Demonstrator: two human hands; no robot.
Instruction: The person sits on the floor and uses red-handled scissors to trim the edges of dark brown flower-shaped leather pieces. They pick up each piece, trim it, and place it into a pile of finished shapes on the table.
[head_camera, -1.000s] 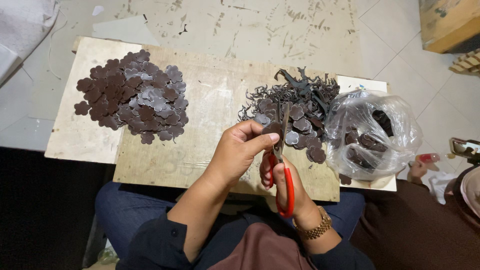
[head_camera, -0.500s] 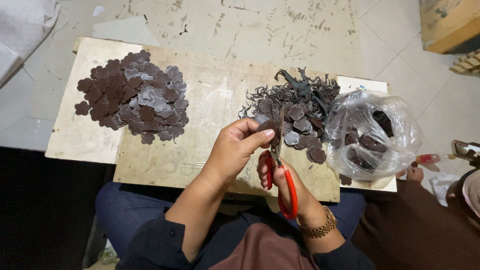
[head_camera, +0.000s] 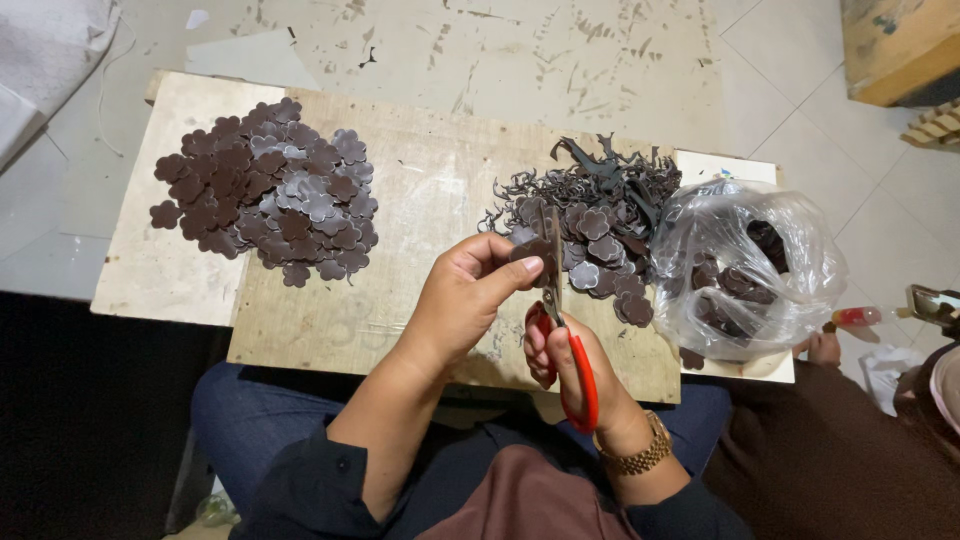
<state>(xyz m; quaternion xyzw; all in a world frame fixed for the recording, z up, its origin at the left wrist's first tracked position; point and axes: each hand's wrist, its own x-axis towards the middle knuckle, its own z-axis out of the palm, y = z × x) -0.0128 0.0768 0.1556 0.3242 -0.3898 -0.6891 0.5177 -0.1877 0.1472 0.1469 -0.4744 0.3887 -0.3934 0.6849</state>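
— Currently, what is each hand doing?

— The left hand (head_camera: 462, 300) is pinching a brown flower-shaped piece (head_camera: 530, 247) between thumb and fingertips, holding it up at centre frame so its edge is meeting the blades. The right hand (head_camera: 565, 365) is gripping the red-handled scissors (head_camera: 562, 325), fingers closed through the loops; the blades are pointing upward and are standing nearly together at the piece.

— Where are the other pieces lying?

— A pile of trimmed flower shapes (head_camera: 265, 200) is sitting at the upper left of the wooden board (head_camera: 420, 200), well apart from the cutting. A second heap (head_camera: 600, 225), mixed with dark curly offcuts, is lying just beyond the scissors, probably so that stock is staying within reach.

— And at the right?

— A clear plastic bag (head_camera: 745, 265) is resting open on the board's right end, holding more brown pieces. The board is lying across the person's lap, bringing the work close under the hands.
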